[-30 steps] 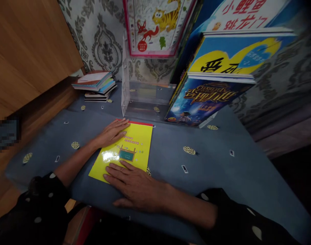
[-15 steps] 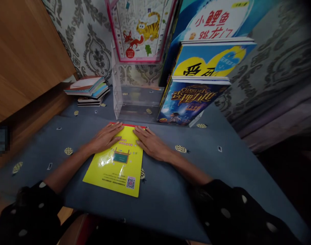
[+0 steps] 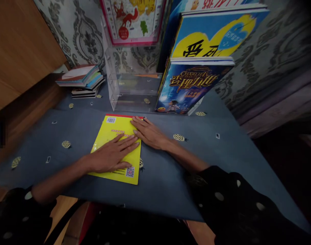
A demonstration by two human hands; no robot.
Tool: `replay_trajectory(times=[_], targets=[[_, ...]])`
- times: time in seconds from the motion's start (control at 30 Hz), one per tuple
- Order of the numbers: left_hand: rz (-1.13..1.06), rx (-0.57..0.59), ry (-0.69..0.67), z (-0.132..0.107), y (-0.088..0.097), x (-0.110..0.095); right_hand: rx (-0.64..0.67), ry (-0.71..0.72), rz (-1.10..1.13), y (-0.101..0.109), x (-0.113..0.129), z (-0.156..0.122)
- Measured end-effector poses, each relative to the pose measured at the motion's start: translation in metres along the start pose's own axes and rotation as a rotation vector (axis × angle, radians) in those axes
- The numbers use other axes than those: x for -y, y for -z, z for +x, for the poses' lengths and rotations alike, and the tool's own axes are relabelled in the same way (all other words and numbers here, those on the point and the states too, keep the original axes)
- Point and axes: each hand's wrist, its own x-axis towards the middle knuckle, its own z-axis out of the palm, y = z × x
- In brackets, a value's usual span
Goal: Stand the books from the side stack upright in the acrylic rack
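A yellow book (image 3: 132,160) lies flat on the blue table, its barcode and QR code facing up and a red strip along its far edge. My left hand (image 3: 113,153) rests palm down across the middle of the cover, fingers stretched out and covering part of the print. At the book's upper right edge lies my right hand (image 3: 149,132), also flat, with its fingertips on the cover. The two hands are close together, the left fingertips near the right thumb.
Behind the book stands a clear acrylic rack (image 3: 133,100). It bears a pink-framed picture book (image 3: 130,23), a blue-and-yellow book (image 3: 216,34) and a dark blue book (image 3: 191,85). A book stack (image 3: 80,80) sits at the back left, beside a wooden panel (image 3: 22,44).
My left hand has slid from the book's upper left corner down to the middle of the cover, uncovering the barcode. The right hand stays at the right edge. The view has tilted slightly downward.
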Motion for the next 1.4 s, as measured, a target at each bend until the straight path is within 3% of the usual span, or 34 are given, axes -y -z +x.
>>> replay_trajectory(times=[0.3, 0.57, 0.77, 0.87, 1.0, 1.13, 1.27, 1.4], targets=[[-0.096, 0.024, -0.101, -0.026, 0.003, -0.047, 0.051, -0.012, -0.095, 0.007, 0.018, -0.006], [-0.183, 0.036, -0.093, -0.045, -0.002, -0.086, 0.075, 0.044, -0.03, 0.005, 0.046, -0.039], [-0.071, -0.064, -0.059, -0.064, 0.004, -0.106, 0.15, 0.048, 0.024, 0.014, 0.06, -0.056], [0.077, -0.145, -0.02, -0.081, 0.025, -0.103, 0.127, 0.064, 0.108, 0.022, 0.06, -0.063], [0.264, -0.362, 0.052, -0.104, 0.064, -0.089, 0.052, 0.117, 0.253, 0.025, 0.055, -0.071], [0.337, -0.517, 0.2, -0.108, 0.097, -0.077, -0.099, 0.092, 0.347, 0.017, 0.057, -0.071], [0.405, -0.634, 0.167, -0.083, 0.133, -0.071, -0.195, -0.034, 0.444, 0.021, 0.07, -0.068], [0.631, -0.774, 0.074, -0.035, 0.182, -0.059, -0.187, -0.156, 0.634, 0.03, 0.09, -0.071]])
